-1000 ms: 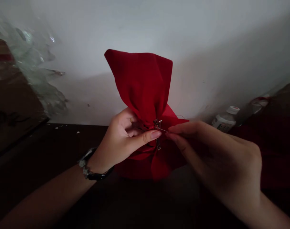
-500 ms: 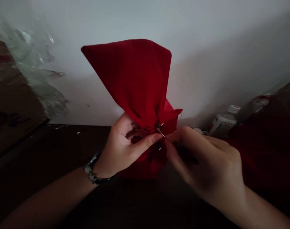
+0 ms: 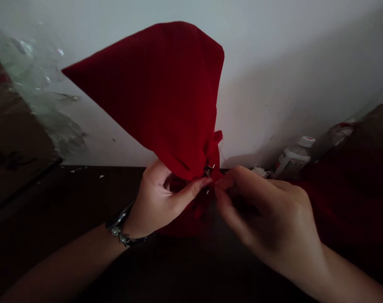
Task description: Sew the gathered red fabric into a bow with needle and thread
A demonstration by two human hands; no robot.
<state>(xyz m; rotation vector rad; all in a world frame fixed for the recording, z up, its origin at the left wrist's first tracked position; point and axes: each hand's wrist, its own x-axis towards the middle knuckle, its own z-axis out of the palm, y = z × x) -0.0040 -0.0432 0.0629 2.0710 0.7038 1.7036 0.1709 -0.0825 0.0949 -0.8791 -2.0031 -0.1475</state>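
Note:
A gathered piece of red cloth (image 3: 166, 97) stands up in front of me, with a wide flap fanning out to the upper left. My left hand (image 3: 166, 198) is closed round its gathered part, the thumb pressing along the front. A small metal fitting (image 3: 207, 170) sits at the gathers, just above that thumb tip. My right hand (image 3: 263, 214) pinches a thin needle (image 3: 210, 178) whose tip points toward the fitting. A fine red thread (image 3: 223, 155) loops behind, beside the cloth.
On the right stands a white bottle (image 3: 292, 160) near more dark red cloth (image 3: 349, 198). A cardboard box (image 3: 17, 126) with clear plastic wrap (image 3: 49, 105) is at the left. The pale wall (image 3: 273, 50) rises behind the dark table (image 3: 84, 198).
The red cloth's flap has tipped toward me and to the left and looks larger. Both hands have shifted slightly left, the right still pinching the needle at the fitting.

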